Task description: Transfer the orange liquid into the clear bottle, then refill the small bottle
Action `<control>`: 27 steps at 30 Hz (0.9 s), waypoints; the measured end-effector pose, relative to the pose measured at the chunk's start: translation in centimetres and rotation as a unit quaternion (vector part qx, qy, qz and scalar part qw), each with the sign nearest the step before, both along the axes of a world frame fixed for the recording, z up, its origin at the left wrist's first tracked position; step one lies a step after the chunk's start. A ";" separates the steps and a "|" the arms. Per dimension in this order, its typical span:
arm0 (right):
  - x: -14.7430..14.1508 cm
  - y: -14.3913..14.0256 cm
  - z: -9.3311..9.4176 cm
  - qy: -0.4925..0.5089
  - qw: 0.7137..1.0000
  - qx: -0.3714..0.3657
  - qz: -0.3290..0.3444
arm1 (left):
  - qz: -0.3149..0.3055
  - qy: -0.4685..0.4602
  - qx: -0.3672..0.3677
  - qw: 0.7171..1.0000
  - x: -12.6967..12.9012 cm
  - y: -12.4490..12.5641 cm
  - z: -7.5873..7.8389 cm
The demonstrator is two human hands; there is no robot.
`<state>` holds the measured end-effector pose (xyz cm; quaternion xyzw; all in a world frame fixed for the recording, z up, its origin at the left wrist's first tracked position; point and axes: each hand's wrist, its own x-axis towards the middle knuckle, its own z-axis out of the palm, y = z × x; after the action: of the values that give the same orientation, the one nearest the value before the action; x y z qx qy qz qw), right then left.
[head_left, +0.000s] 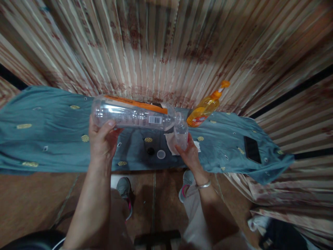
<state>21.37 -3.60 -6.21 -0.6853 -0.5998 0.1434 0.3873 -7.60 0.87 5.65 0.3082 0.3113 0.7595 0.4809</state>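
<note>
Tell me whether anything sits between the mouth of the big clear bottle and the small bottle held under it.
Nothing visible does. The left hand holds the large clear plastic bottle tipped on its side, its mouth right at the open top of the small clear plastic bottle gripped upright in the right hand. Two loose caps lie below on the teal cloth.

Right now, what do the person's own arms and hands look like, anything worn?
Both forearms are bare, no sleeves or gloves in view. The left hand carries no ring or band that shows. The right hand has a thin silvery bangle round its wrist. No cables or markings.
</note>
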 end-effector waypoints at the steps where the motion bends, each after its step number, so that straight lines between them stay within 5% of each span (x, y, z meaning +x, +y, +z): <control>1: 0.0 0.0 0.0 -0.001 1.000 -0.001 -0.002 | 0.001 -0.001 -0.001 1.000 0.0 0.0 0.0; 27: 0.0 -0.1 0.0 -0.005 1.000 0.009 0.004 | 0.006 -0.001 -0.003 1.000 0.1 -0.1 0.2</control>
<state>21.38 -3.67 -6.24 -0.6803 -0.6055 0.1357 0.3900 -7.50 0.79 5.82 0.3045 0.3147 0.7618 0.4774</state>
